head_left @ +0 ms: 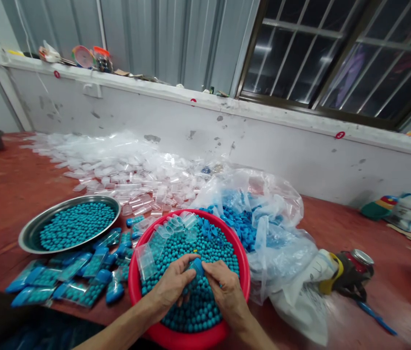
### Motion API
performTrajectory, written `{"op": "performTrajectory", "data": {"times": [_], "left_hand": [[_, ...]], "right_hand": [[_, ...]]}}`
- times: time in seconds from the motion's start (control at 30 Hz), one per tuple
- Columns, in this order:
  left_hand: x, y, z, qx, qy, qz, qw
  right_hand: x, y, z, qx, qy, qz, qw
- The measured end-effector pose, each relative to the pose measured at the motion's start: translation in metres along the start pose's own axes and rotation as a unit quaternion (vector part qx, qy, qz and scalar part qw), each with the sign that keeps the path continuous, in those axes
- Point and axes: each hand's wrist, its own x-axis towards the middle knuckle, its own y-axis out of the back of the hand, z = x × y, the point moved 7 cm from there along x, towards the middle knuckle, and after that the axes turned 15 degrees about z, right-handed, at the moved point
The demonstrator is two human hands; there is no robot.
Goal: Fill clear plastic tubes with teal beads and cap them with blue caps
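Over a red basin [244,272] of teal beads [187,316], both hands meet at one small clear container with a blue cap [197,266]. My left hand [172,282] grips its body, which the fingers mostly hide. Fingers of my right hand [225,287] are closed against the blue cap from the right. Clear empty containers [146,261] rest on the beads along the basin's left and upper side. Some loose blue caps [211,232] lie on the beads at the upper right.
Left of the basin, filled blue-capped containers [94,262] lie beside a metal tray [23,238] of beads. Clear containers [132,180] are heaped by the wall. A plastic bag [282,194] holds blue caps behind the basin. A lidded jar [361,260] stands right.
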Motion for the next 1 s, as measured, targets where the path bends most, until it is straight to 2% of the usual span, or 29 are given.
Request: {"op": "performTrajectory", "data": {"times": [0.2, 0.27, 0.33, 0.4, 0.5, 0.57, 0.6, 0.7, 0.77, 0.87, 0.93, 1.0], "left_hand": [[-0.001, 0.0, 0.008, 0.031, -0.042, 0.037, 0.998], [-0.001, -0.001, 0.011, 0.019, -0.051, 0.039, 0.998], [-0.002, -0.003, 0.012, 0.007, -0.045, 0.029, 0.999], [-0.004, -0.004, 0.013, 0.007, -0.037, 0.016, 0.999], [-0.007, -0.004, 0.014, 0.025, -0.029, -0.006, 0.999], [-0.008, -0.003, 0.014, 0.04, -0.032, -0.009, 0.999], [-0.007, -0.003, 0.015, 0.048, -0.04, -0.002, 0.998], [-0.005, 0.0, 0.016, 0.059, -0.074, 0.034, 0.995], [-0.004, 0.001, 0.015, 0.062, -0.081, 0.053, 0.993], [-0.004, 0.004, 0.017, 0.058, -0.1, 0.079, 0.99], [-0.003, 0.007, 0.02, 0.041, -0.119, 0.092, 0.988], [-0.002, 0.007, 0.022, 0.024, -0.129, 0.08, 0.988]], "right_hand": [[-0.002, -0.004, -0.005, 0.012, 0.035, -0.029, 0.999], [-0.001, -0.003, -0.002, 0.046, 0.017, -0.03, 0.998], [0.002, 0.0, 0.007, 0.084, -0.034, -0.021, 0.996], [0.005, 0.004, 0.022, 0.112, -0.122, 0.011, 0.986], [0.005, 0.004, 0.044, 0.155, -0.267, 0.048, 0.95], [0.005, 0.0, 0.049, 0.184, -0.321, 0.047, 0.928], [0.006, -0.002, 0.047, 0.187, -0.328, 0.046, 0.925], [0.011, -0.002, 0.031, 0.14, -0.263, 0.027, 0.954], [0.011, -0.006, 0.015, 0.097, -0.194, -0.031, 0.976], [0.001, -0.017, 0.003, 0.039, -0.147, -0.12, 0.981], [-0.005, -0.024, 0.0, -0.004, -0.134, -0.146, 0.98], [-0.009, -0.03, -0.002, -0.039, -0.122, -0.152, 0.98]]}}
